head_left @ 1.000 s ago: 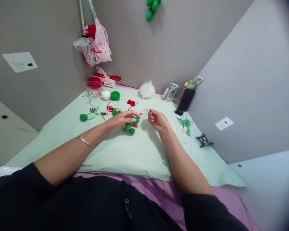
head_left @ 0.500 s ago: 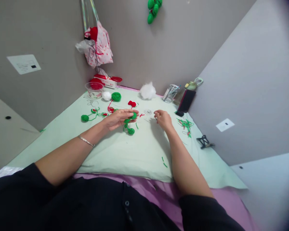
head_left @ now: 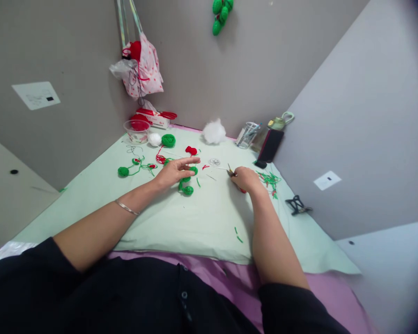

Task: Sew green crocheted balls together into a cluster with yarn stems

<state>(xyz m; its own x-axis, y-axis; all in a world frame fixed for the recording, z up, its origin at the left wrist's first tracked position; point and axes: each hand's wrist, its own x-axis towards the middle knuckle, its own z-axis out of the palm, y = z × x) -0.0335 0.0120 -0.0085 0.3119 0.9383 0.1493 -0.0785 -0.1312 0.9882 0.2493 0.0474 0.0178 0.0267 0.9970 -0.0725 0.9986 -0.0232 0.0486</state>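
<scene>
My left hand (head_left: pixel 172 174), on the left of the mat's middle, holds a green knitted piece (head_left: pixel 187 189) whose rounded ends show below and beside the fingers. The index finger is stretched out over it. On the right, my right hand (head_left: pixel 248 180) is closed round a pair of scissors (head_left: pixel 231 171) with red handles, blades pointing up and left. A thin needle (head_left: pixel 211 177) lies on the mat between my hands. Beyond it are a flat coil of clear or white thread (head_left: pixel 214 162), short red yarn bits (head_left: pixel 205 167) and a red knitted piece (head_left: pixel 191 150).
A green yarn ball (head_left: pixel 168 140), a white ball (head_left: pixel 154 139) and a clear tub (head_left: pixel 137 134) stand at the back left. White stuffing (head_left: pixel 214 131), a pen holder (head_left: pixel 248 135) and a phone (head_left: pixel 271 146) are behind. Green scraps (head_left: pixel 270 178) lie right.
My right hand has moved right and slightly nearer, and the scissors now show plainly in it. My left index finger has spread from the others. The needle now lies free of the right hand.
</scene>
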